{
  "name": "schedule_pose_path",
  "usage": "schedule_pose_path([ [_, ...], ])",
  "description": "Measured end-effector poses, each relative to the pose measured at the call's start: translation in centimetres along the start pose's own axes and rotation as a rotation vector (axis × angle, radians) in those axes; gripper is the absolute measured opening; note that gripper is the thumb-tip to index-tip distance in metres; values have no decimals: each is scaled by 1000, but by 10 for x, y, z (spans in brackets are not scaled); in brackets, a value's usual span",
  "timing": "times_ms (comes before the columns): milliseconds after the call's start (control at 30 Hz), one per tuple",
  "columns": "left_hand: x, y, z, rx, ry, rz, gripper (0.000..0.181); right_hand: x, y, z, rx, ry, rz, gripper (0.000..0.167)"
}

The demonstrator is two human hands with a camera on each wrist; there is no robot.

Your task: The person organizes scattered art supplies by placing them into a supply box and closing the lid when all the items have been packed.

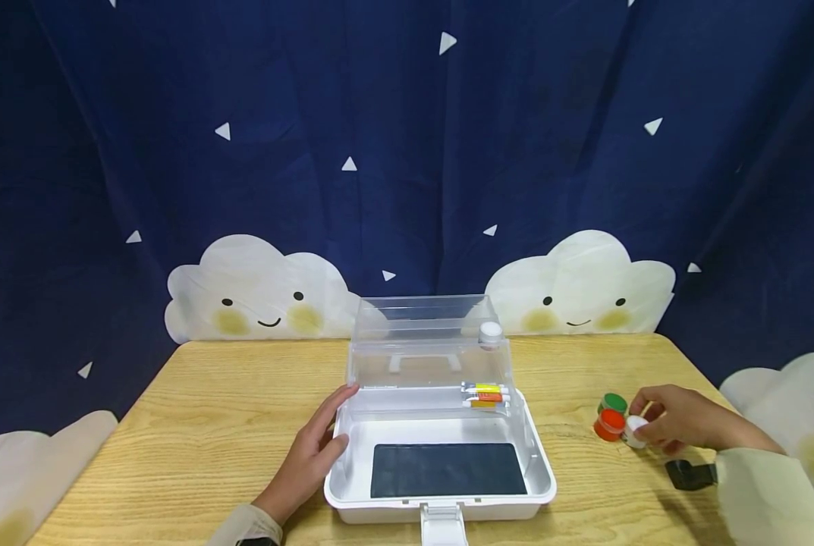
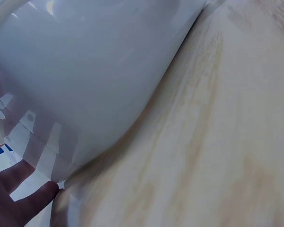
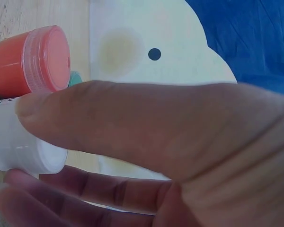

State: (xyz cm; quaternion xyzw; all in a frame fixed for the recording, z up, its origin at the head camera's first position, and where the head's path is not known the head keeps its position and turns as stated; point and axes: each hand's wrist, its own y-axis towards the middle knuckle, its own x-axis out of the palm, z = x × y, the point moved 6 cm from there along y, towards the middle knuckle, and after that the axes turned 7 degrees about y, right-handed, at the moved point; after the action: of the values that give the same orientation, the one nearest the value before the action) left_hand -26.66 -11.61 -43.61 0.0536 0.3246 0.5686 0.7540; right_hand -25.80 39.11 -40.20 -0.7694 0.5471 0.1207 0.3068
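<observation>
No word, brand or number can be read. On the white jar (image 3: 19, 137) a sliver of dark and green print shows at the edge, too little to make out; on the coloured tubes (image 1: 485, 396) any lettering is too small

Curtained work nook, navy cloud-print drape (image 1: 277, 91), wood-grain tabletop (image 1: 222, 409)

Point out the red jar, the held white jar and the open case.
Red jar (image 1: 611, 422), head view, on its lid.
Held white jar (image 3: 20, 136), right wrist view, on its side.
Open case (image 1: 498, 512), head view, on its front wall.
</observation>
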Motion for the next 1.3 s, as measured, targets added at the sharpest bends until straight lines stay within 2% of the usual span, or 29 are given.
schedule_pose_path([
  [233, 0, 0, 1, 6, -4, 3, 69, 0, 0, 0, 11, -7, 16, 22],
  [733, 2, 1, -1, -4, -1, -8, 68, -5, -3, -2, -18, -55, 50, 22],
  [1067, 0, 1, -2, -6, 4, 1, 69, -12, -10, -5, -37, 10, 63, 29],
  [1300, 0, 0, -1, -1, 8, 7, 69, -15, -15, -10, -93, 10, 91, 30],
])
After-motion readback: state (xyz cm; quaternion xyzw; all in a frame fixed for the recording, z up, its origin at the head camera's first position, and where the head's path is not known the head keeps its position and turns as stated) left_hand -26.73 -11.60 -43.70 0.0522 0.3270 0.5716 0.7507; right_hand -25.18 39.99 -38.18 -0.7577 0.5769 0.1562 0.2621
